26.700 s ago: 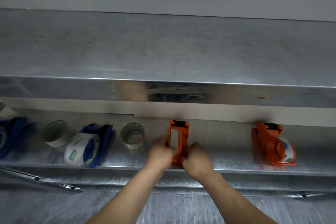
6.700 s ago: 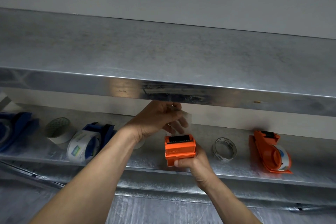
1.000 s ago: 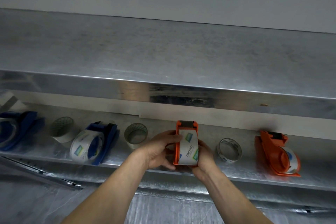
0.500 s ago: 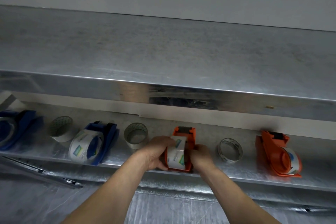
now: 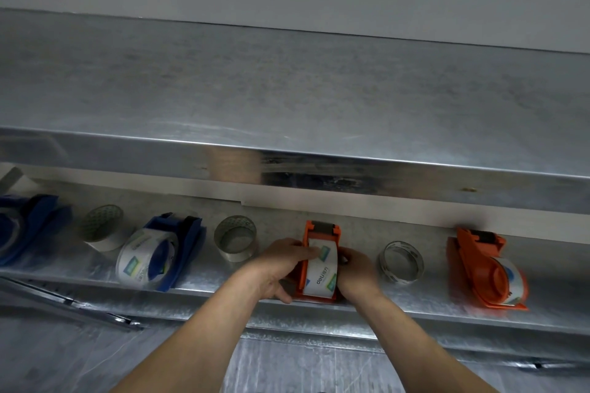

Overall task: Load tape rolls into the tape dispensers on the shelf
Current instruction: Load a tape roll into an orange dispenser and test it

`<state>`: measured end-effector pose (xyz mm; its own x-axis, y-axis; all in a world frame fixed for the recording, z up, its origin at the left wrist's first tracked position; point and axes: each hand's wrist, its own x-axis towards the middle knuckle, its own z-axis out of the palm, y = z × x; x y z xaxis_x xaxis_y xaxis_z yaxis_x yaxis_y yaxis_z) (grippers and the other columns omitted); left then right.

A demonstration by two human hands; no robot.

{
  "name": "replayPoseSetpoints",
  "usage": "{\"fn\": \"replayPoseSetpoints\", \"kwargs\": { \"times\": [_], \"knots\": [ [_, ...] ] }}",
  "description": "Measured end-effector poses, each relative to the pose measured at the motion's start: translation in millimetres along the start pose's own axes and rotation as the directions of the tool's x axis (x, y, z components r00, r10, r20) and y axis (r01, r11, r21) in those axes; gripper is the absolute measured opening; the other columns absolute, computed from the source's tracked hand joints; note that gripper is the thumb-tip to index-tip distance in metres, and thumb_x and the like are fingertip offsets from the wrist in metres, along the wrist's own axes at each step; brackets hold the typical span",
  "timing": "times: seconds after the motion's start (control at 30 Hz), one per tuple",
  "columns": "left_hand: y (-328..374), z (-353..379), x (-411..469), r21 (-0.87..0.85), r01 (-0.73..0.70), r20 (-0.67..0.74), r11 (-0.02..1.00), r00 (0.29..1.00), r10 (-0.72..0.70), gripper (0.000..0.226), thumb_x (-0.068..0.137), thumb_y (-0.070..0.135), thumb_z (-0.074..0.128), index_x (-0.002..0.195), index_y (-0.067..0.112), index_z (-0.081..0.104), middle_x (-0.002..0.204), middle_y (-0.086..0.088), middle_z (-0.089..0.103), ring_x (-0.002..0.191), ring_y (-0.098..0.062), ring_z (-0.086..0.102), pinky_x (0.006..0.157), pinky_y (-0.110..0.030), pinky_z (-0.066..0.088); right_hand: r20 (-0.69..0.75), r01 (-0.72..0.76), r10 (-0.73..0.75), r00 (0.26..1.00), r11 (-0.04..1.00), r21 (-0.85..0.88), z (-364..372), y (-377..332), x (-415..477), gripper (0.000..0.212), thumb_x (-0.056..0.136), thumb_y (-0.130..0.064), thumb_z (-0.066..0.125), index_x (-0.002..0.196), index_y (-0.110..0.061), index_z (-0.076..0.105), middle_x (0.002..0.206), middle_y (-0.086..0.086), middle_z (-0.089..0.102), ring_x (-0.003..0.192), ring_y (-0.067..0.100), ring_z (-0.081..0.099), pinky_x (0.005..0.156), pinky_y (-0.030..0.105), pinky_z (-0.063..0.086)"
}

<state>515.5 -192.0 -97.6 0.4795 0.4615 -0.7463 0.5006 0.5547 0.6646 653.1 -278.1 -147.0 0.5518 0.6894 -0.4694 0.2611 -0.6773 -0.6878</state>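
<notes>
An orange tape dispenser [image 5: 321, 233] stands on the lower metal shelf [image 5: 415, 313], with a white printed tape roll [image 5: 322, 274] seated in it. My left hand [image 5: 281, 268] grips the dispenser's left side, fingers reaching over onto the roll. My right hand [image 5: 357, 271] holds its right side. A second orange dispenser [image 5: 485, 268] with a roll in it lies to the right. A blue dispenser [image 5: 166, 249] with a roll lies to the left, and another blue dispenser [image 5: 22, 226] sits at the far left edge.
An upper steel shelf [image 5: 287, 105] overhangs the lower one closely. Loose on the lower shelf are a white tape roll [image 5: 102, 230], an empty-looking clear core [image 5: 235, 238] and a thin ring [image 5: 400, 262]. A metal rail [image 5: 70, 303] runs below left.
The orange dispenser with its roll has been turned back upright and set squarely on the shelf. Both hands stay on its sides.
</notes>
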Motion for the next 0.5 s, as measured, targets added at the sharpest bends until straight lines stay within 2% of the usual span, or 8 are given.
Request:
{"fn": "replayPoseSetpoints", "kwargs": {
  "times": [0.27, 0.5],
  "knots": [
    [4, 4, -7, 0.022, 0.009, -0.005, 1.000, 1.000, -0.009, 0.042, 0.084, 0.040, 0.070, 0.121, 0.023, 0.058, 0.120, -0.008, 0.066, 0.118, -0.034, 0.057, 0.098, -0.069, 0.041, 0.008, 0.012, -0.013, 1.000, 0.999, 0.042, -3, -1, -4, 0.017, 0.092, -0.030, 0.055, 0.090, -0.027, 0.071, 0.087, -0.005, 0.076, 0.081, 0.014, 0.071, 0.078, 0.036, 0.060],
    [7, 9, -14, 0.016, 0.014, -0.022, 1.000, 1.000, -0.014, 0.037, 0.086, 0.040, 0.070, 0.116, 0.023, 0.059, 0.120, -0.009, 0.065, 0.118, -0.036, 0.056, 0.098, -0.070, 0.040, 0.029, 0.041, -0.043, 0.999, 0.998, 0.054, -7, -6, -11, 0.019, 0.094, -0.031, 0.052, 0.090, -0.025, 0.070, 0.087, -0.004, 0.075, 0.082, 0.015, 0.070, 0.078, 0.035, 0.059]
  ]
}}
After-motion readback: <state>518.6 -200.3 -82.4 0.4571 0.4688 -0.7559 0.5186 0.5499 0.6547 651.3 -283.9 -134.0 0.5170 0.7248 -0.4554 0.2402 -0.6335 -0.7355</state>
